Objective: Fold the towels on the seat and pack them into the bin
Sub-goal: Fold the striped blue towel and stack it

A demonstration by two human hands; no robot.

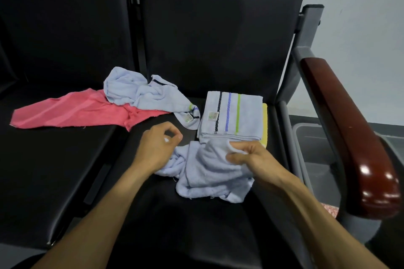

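Right hand (247, 155) is pinching a fold of the crumpled blue towel (209, 172) lying at the front of the black seat (196, 225). Left hand (157, 144) is hovering beside it, fingers curled, thumb meeting fingertips; whether it has any cloth, I cannot tell. Counting four blue and pink towels: this one, another crumpled blue towel (140, 91) overlapping a pink towel (70, 111), and a folded striped towel (231, 116) sitting on something yellow (265, 124). One grey bin (314, 150) is sitting beyond the seat's right edge.

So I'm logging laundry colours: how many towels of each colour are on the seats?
Light blue: 3 (folded striped towel, crumpled towel, towel the right hand pinches)
Pink: 1
Yellow: 1, edge showing under the folded one
Total: 5
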